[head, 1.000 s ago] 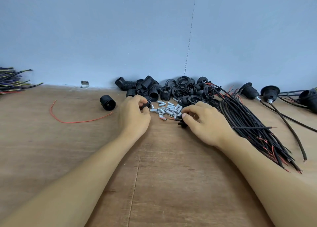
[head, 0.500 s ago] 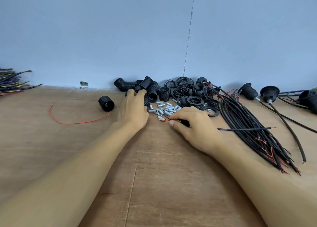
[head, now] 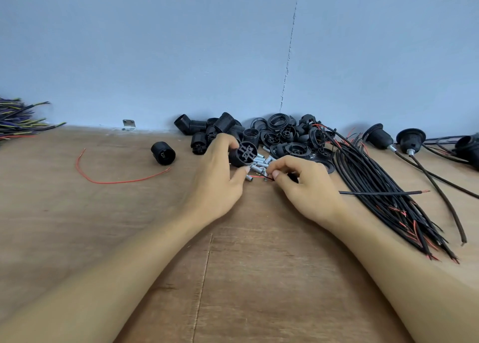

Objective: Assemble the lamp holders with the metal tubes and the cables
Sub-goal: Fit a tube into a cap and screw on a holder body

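My left hand [head: 216,180] grips a black lamp holder [head: 243,154], its inner end turned toward me. My right hand [head: 304,183] pinches the end of a black cable [head: 267,178] whose red wire tip points at the holder. Between the hands lie several small metal tubes [head: 260,161] on the wooden table [head: 233,265]. A heap of black lamp holder parts [head: 285,135] sits against the wall behind them. A bundle of black cables [head: 383,197] with red tips fans out to the right.
One black holder [head: 163,153] lies alone at the left, near a loose red wire [head: 116,180]. Finished holders with tubes and cables [head: 410,140] lie at the far right. A bundle of coloured wires [head: 18,120] sits at the far left by the blue wall.
My left hand has picked a lamp holder out of the heap and turned its end toward me. My right hand has lifted the cable end and brought it closer to the holder.
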Demonstrator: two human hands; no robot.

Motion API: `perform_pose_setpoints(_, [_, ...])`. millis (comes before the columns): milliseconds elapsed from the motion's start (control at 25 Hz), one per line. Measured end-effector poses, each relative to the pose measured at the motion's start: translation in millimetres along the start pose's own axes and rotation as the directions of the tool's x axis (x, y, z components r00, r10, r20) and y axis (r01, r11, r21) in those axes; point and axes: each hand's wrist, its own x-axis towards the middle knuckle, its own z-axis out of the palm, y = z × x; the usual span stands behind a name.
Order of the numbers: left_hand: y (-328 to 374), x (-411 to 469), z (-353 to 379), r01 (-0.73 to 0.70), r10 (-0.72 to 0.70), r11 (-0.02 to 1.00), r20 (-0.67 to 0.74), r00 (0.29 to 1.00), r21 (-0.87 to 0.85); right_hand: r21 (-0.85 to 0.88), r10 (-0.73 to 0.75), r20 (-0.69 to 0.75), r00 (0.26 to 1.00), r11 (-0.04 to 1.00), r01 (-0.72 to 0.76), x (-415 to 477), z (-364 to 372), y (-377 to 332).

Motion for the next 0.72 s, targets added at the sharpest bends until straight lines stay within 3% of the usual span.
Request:
perform_pose_setpoints(120, [-2, -8, 0, 0.122, -0.122, 0.992, 0.082, 0.989, -0.001, -0.032, -0.02, 0.071, 0.997, 0.999, 0.022, -2, -2, -5])
perform_pose_setpoints(280, [1, -17, -1, 0.138, -0.131, 0.99, 0.138, 0.982, -0.039, -0.042, -0.048, 0.128, 0.991, 0.998, 0.054, -2, -4, -8])
perform_pose_setpoints(560, [-1, -24, 1, -0.08, 0.073, 0.996, 0.154, 0.985, 0.038, -0.1, -0.076, 0.23, 0.97, 0.99, 0.102, -1, -6, -8])
perform_pose_setpoints(720, [-2, -23, 1, -0.147, 0.144, 0.989, 0.084, 0.986, 0.032, -0.102, -0.1, 0.26, 0.961, 0.986, 0.13, 0, -5, -7])
